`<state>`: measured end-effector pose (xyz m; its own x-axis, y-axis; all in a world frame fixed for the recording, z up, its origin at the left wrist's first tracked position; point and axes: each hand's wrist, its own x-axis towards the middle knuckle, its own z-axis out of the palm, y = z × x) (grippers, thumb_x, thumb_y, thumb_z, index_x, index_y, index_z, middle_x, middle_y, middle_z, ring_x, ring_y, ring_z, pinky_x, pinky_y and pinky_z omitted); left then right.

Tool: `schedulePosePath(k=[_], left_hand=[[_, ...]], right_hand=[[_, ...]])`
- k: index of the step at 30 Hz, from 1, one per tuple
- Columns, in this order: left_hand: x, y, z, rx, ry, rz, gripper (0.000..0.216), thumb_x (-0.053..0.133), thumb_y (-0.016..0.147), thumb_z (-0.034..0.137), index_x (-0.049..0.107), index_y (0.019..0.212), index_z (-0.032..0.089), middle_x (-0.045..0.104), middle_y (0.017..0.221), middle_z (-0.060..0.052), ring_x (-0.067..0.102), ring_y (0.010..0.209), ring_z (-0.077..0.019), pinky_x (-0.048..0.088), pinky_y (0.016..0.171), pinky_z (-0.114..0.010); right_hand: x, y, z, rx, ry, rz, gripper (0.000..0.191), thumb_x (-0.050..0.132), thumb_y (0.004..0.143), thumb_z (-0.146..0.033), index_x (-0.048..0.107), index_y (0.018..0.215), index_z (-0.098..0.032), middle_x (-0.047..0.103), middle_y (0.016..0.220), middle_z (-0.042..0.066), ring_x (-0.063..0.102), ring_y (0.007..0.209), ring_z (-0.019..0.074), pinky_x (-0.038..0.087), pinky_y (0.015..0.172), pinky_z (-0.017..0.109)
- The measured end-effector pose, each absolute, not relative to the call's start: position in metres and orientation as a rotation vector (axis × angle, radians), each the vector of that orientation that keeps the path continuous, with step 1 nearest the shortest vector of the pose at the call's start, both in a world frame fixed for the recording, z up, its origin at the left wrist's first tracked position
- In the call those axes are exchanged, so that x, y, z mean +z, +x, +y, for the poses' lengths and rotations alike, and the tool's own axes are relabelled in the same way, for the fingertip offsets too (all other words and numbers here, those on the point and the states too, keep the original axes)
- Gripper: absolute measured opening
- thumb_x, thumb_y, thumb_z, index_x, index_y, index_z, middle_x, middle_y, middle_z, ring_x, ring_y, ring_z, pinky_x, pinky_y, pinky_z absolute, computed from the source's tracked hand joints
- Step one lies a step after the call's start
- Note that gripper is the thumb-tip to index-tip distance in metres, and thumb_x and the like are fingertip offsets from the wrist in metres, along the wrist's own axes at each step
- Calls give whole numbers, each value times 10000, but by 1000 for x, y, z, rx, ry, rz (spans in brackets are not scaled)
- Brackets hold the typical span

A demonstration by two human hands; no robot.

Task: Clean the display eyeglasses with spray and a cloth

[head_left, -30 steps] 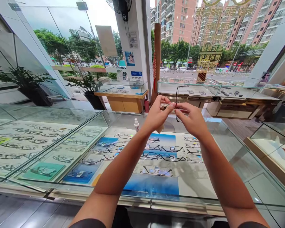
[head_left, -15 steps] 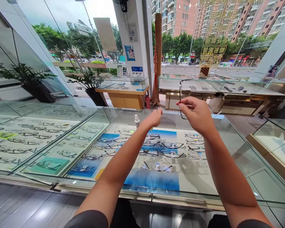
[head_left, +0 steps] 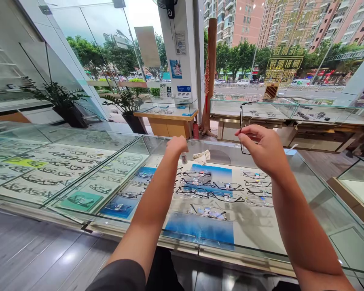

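Observation:
My right hand [head_left: 259, 147] pinches a pair of dark-framed eyeglasses [head_left: 241, 115] between thumb and fingers, held upright above the glass counter. One temple stretches away to the right. My left hand [head_left: 177, 145] is closed over the top of a small white spray bottle [head_left: 184, 158] on the counter, hiding its nozzle; the fingers are partly out of sight. Just right of the bottle lies a crumpled pale cloth [head_left: 202, 157]. Under the glass, several eyeglass frames [head_left: 208, 211] rest in rows on white and blue panels.
The glass display counter [head_left: 198, 247] spans the front, with more frames to the left. Another case [head_left: 358, 186] stands at the right. Beyond are potted plants [head_left: 127, 107], a small wooden cabinet [head_left: 166, 126], a fire extinguisher [head_left: 195, 130], a wooden post [head_left: 211, 68] and window-side cases.
My left hand has moved left onto the spray bottle's top, uncovering the cloth. My right hand still holds the eyeglasses up. The view has turned slightly left.

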<state>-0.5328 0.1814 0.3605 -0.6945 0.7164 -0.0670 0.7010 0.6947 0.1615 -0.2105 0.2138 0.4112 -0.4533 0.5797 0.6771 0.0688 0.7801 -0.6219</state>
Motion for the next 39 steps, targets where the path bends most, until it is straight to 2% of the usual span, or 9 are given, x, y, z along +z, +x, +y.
schedulePosePath(k=[3,7,14,16,19,22,26,33,39], left_hand=[[359,-545,182,129,1139,2722,500,970,646,377,782,1060,169,778,1180,-243,738,1165,-448,572,973,-517],[354,-545,186,120,1172,2722,599,1014,516,439,818,1020,180,811,1016,-224,768,1071,-436,607,901,-483],[388,-527,166,317,1302,2781,344,889,681,290,826,1006,197,815,1143,-201,755,1095,-395,582,884,-438],[403,-517,152,517,1407,2776,278,816,779,322,823,1038,223,821,1155,-150,750,1085,-349,566,875,-402],[421,-502,132,1180,1585,2626,279,761,841,384,817,1054,213,827,1062,-113,747,974,-295,548,815,-366],[431,-491,121,1767,1614,2159,347,828,791,433,813,1038,190,815,933,-87,742,870,-249,549,761,-332],[434,-477,129,2140,1490,1535,451,931,708,520,798,1002,203,799,936,-85,734,862,-206,575,749,-309],[430,-439,146,2082,1404,974,491,660,926,760,583,1099,307,737,1100,-89,748,998,-228,643,775,-399],[431,-421,136,1845,1527,868,354,738,844,537,601,1053,286,606,872,-51,661,797,-207,613,724,-422]], right_hand=[[410,-210,213,639,-477,-1985,187,656,953,-349,791,935,-220,826,989,76,760,917,263,592,871,430],[410,-210,214,642,-480,-1990,191,656,953,-357,787,927,-220,827,988,75,765,917,266,593,885,439],[411,-207,217,673,-483,-1961,182,662,948,-353,785,946,-219,824,988,73,762,931,259,588,928,451],[412,-205,217,665,-485,-1954,186,658,949,-354,785,950,-218,823,999,77,761,940,257,590,927,450],[414,-203,216,657,-492,-1927,192,658,946,-358,786,949,-214,824,996,80,761,942,261,596,915,449],[415,-201,214,661,-488,-1905,193,663,941,-357,791,950,-213,826,1000,80,762,947,264,599,920,452],[415,-200,214,657,-467,-1902,199,657,945,-363,791,941,-216,823,1007,83,761,951,263,599,927,455],[415,-202,214,682,-500,-1890,201,659,942,-365,785,948,-209,819,1000,81,758,948,260,592,938,456],[415,-202,215,734,-490,-1871,194,682,929,-365,793,944,-207,823,1013,83,758,950,255,592,933,441]])
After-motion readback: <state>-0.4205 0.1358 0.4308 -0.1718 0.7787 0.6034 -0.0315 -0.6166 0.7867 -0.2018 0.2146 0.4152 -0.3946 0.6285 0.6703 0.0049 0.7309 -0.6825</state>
